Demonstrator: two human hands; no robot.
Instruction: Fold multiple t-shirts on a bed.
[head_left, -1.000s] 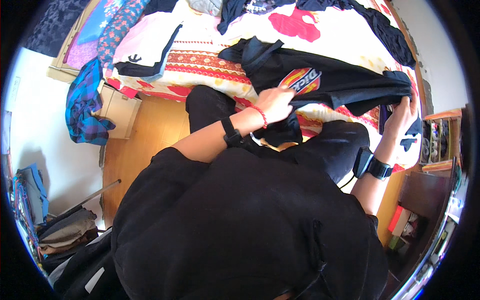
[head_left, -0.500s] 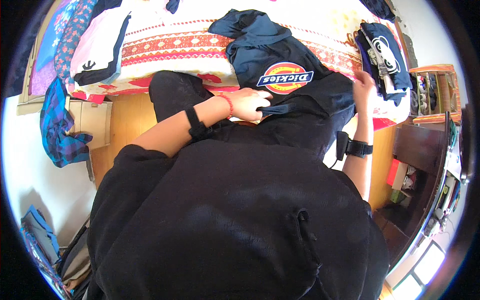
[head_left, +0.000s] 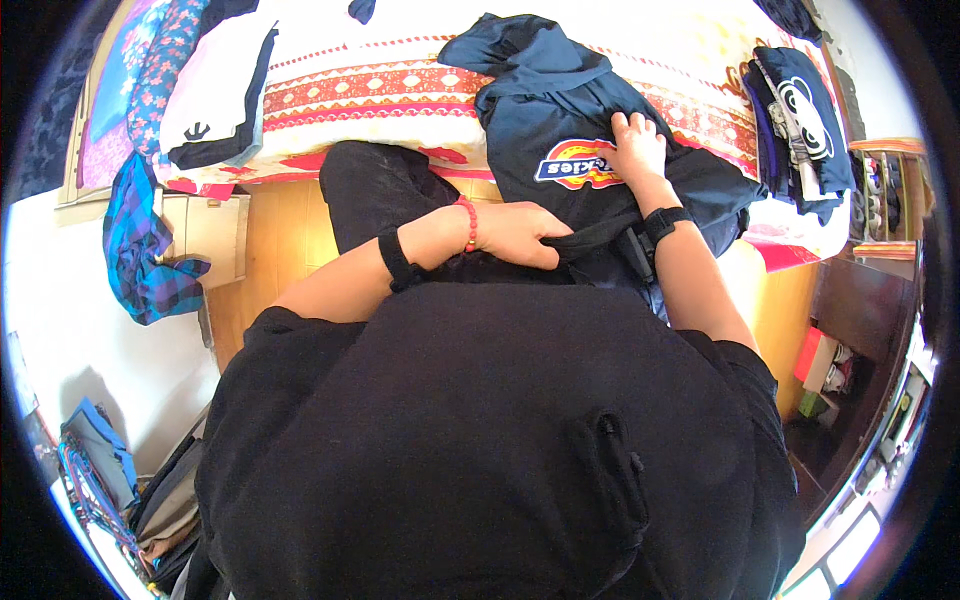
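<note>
Black garment [head_left: 545, 108] spread under two hands at the edge of a bed

The bed [head_left: 350, 95] takes up the top of the view, its pale cover banded with red and yellow patterns. The black garment lies over its near edge, right of the middle, its top bunched on the cover and its lower part reaching the person's lap. On the left sits a pink-and-black folded pile [head_left: 215, 85], and a blue-purple checked cloth [head_left: 140, 240] hangs down beside a cardboard box [head_left: 215, 235]. A dark folded pile [head_left: 822, 125] rests at the bed's right side. The left hand [head_left: 518, 236] has its fingers curled closed around a fold of the garment's near edge. The right hand [head_left: 638, 150] lies palm down on the garment, fingers spread and gripping nothing visible, partly covering a colourful printed badge [head_left: 565, 170]. Black straps circle both wrists; a red beaded bracelet [head_left: 470, 225] rings the left one
</note>
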